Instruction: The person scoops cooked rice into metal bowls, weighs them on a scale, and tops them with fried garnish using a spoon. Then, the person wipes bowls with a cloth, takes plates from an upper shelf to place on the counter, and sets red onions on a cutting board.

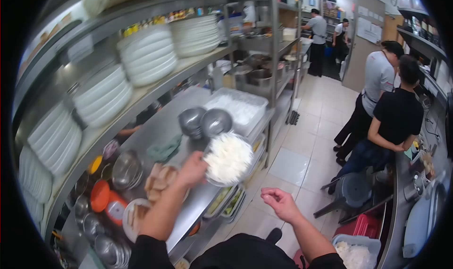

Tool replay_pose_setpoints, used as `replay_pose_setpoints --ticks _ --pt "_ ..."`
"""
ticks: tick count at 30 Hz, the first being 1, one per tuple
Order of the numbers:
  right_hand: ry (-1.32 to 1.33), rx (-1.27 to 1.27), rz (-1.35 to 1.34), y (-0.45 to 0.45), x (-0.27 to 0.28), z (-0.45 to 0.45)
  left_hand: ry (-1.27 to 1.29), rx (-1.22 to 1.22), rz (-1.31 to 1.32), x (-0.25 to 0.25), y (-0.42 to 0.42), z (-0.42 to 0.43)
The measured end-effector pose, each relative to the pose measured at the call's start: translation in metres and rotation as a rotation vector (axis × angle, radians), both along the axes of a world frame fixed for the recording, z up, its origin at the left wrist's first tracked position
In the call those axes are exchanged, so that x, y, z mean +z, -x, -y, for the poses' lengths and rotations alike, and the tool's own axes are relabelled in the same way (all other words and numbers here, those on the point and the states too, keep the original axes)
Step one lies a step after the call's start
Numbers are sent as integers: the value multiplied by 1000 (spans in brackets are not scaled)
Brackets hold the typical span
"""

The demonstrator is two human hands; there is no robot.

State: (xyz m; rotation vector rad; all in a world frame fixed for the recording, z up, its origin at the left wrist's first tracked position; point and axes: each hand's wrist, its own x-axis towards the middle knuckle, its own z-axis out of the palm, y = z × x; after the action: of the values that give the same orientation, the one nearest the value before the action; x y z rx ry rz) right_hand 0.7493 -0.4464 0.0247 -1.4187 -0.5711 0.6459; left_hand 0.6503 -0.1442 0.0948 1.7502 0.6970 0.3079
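My left hand (192, 170) grips the rim of a bowl heaped with white, shredded-looking food (229, 158), held just past the edge of the steel counter (181, 207). The bowl is slightly blurred. My right hand (281, 204) hangs over the aisle, apart from the bowl, its fingers loosely bent with nothing visible in them. Stacked metal bowls (216, 122) stand on the counter behind the white food. A clear tub of white powder (238, 103) is beside them. Near my left forearm lie bread pieces (159, 181).
Stacks of white plates (147, 56) fill the shelf at left. An orange kitchen scale (114, 207) and a green cloth (165, 148) lie on the counter. Two people (395, 108) stand at the right counter near a grey stool (351, 191). A tub of white food (356, 252) is low at right.
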Motion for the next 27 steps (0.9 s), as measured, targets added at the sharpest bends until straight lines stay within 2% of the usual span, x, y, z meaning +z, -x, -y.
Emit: replay_pose_setpoints --ticks 2,3,5,7,9,13,17,18,20,21,25,27 --pt "-51 -91 -73 -44 8 3 52 -141 3 -16 -68 35" --pt "-51 -139 -102 -67 3 8 156 -177 13 -41 -102 46" --pt "-65 -228 -175 -113 -4 20 154 -162 -27 -33 -157 90" --pt "-84 -305 -248 -159 -4 37 220 -313 -25 -29 -205 108" --pt "-109 -331 -253 -198 7 44 196 -323 -17 -25 -243 120" --pt "-125 -333 -313 -277 28 44 124 -277 11 -18 -310 127" --pt "-159 -287 -384 -359 52 26 242 -354 62 24 -352 100" --pt "-175 -269 -405 -378 60 21 169 -412 69 42 -361 78" --pt "-186 -221 -412 -421 70 8 -167 -270 214 86 -374 19" --pt "-193 -216 -390 -443 77 1 -183 -225 357 110 -382 -17" --pt "-214 -221 -315 -514 128 -30 -643 33 303 230 -440 -107" --pt "-227 -221 -292 -554 155 -44 -949 -10 218 275 -494 -131"
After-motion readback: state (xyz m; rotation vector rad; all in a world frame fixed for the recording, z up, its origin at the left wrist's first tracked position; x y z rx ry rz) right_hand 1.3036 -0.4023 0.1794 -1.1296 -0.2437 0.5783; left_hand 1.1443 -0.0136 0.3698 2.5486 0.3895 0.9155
